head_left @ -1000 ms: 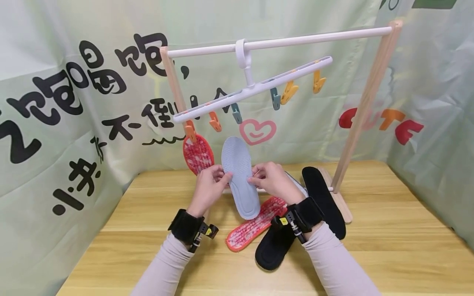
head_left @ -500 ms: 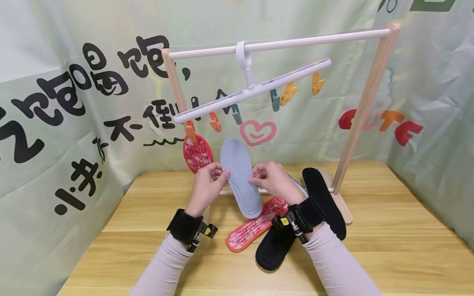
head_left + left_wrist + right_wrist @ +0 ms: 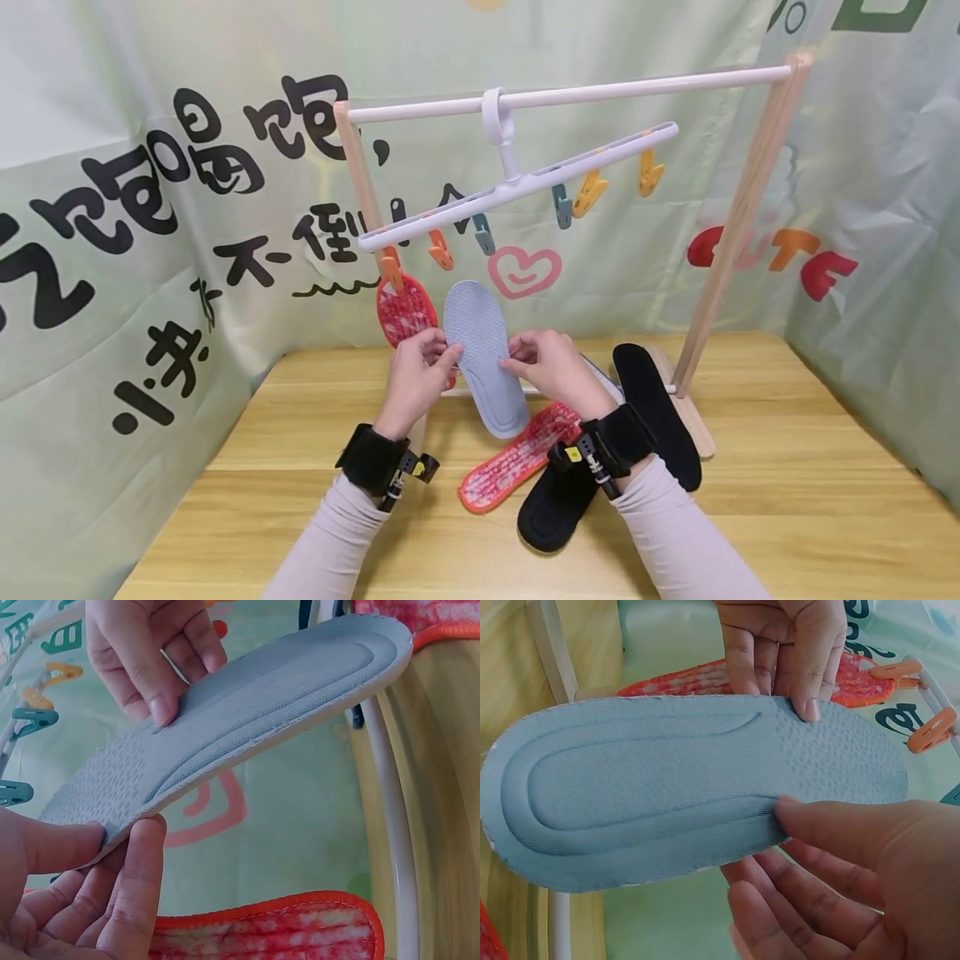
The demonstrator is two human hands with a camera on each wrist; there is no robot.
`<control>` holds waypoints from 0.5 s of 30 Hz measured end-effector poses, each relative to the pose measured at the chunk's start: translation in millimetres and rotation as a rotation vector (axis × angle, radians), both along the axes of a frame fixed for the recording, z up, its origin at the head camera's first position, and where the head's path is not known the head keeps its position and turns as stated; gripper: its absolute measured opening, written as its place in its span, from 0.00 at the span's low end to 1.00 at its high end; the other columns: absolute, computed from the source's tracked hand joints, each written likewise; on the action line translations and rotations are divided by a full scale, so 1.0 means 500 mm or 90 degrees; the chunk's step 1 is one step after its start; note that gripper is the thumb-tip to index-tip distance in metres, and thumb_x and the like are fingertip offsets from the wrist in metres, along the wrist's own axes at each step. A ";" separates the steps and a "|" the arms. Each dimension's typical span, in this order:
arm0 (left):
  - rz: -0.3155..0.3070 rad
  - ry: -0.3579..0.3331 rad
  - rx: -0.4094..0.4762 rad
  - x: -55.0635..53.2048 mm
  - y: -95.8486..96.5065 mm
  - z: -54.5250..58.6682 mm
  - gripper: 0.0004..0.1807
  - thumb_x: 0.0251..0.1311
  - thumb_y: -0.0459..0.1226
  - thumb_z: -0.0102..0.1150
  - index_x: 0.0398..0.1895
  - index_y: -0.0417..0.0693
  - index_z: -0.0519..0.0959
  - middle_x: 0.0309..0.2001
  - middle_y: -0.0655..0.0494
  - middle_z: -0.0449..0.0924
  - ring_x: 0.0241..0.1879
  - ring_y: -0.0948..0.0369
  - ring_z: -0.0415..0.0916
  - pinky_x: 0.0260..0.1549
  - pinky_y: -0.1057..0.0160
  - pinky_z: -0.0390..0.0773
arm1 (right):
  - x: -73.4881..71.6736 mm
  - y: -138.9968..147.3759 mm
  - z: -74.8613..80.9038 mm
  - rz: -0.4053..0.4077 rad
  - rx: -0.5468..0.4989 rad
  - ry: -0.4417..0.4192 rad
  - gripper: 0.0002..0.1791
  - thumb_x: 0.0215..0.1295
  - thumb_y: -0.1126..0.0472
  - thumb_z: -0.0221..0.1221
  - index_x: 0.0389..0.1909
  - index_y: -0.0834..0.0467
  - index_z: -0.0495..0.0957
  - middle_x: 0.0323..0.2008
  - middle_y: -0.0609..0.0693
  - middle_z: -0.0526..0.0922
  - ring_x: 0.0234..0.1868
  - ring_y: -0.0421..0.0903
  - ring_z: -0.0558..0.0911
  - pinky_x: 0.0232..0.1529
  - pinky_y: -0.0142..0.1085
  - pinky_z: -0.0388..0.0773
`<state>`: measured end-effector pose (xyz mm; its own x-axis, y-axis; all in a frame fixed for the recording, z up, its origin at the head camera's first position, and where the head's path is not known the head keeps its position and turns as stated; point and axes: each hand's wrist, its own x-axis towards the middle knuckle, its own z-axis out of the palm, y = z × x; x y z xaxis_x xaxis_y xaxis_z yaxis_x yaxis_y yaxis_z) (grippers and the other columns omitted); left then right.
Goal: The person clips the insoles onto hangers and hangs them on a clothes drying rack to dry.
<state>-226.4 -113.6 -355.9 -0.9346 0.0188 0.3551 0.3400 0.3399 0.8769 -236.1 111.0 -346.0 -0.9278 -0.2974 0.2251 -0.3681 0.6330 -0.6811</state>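
Between both hands a grey-blue insole (image 3: pixel 487 358) is held up above the table, its dimpled toe end uppermost. My left hand (image 3: pixel 416 375) pinches its left edge, thumb on the top face and fingers behind, as the left wrist view also shows. On the opposite edge my right hand (image 3: pixel 551 367) pinches it the same way, thumb (image 3: pixel 832 829) on the face. Just left of it a red-and-white insole (image 3: pixel 405 310) hangs from an orange clothespin (image 3: pixel 392 271), partly behind my left hand. A second orange clothespin (image 3: pixel 441 250) and a teal one (image 3: pixel 483 235) dangle empty above the grey-blue insole.
The white clip hanger (image 3: pixel 517 187) hooks over the rod (image 3: pixel 645 86) of a wooden rack. On the table (image 3: pixel 810 500) lie another red insole (image 3: pixel 517 458), a black one (image 3: pixel 555 508) and a further black one (image 3: pixel 656 417). A light insole is mostly hidden behind my right forearm.
The grey-blue insole has shifted slightly left relative to the hanger, with both hands still pinching it. The rack sits a little lower in view.
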 end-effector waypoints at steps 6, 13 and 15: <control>0.008 0.019 0.007 -0.002 -0.008 0.002 0.05 0.72 0.33 0.67 0.41 0.37 0.85 0.35 0.40 0.90 0.29 0.54 0.89 0.33 0.42 0.89 | 0.010 -0.015 0.009 -0.004 -0.060 0.038 0.23 0.75 0.55 0.68 0.64 0.62 0.81 0.51 0.58 0.91 0.53 0.55 0.90 0.58 0.51 0.87; 0.018 0.031 0.001 -0.005 -0.015 0.004 0.06 0.72 0.33 0.68 0.40 0.37 0.85 0.34 0.40 0.90 0.34 0.40 0.90 0.27 0.51 0.90 | 0.008 -0.045 0.049 0.014 -0.099 0.117 0.29 0.78 0.55 0.65 0.74 0.61 0.74 0.64 0.61 0.86 0.65 0.57 0.86 0.66 0.51 0.84; 0.022 0.032 -0.002 -0.004 -0.016 0.006 0.06 0.72 0.34 0.68 0.40 0.38 0.85 0.33 0.40 0.90 0.33 0.40 0.90 0.29 0.49 0.90 | 0.003 -0.056 0.063 0.022 -0.093 0.139 0.32 0.78 0.55 0.64 0.76 0.61 0.71 0.69 0.61 0.82 0.69 0.57 0.83 0.68 0.51 0.82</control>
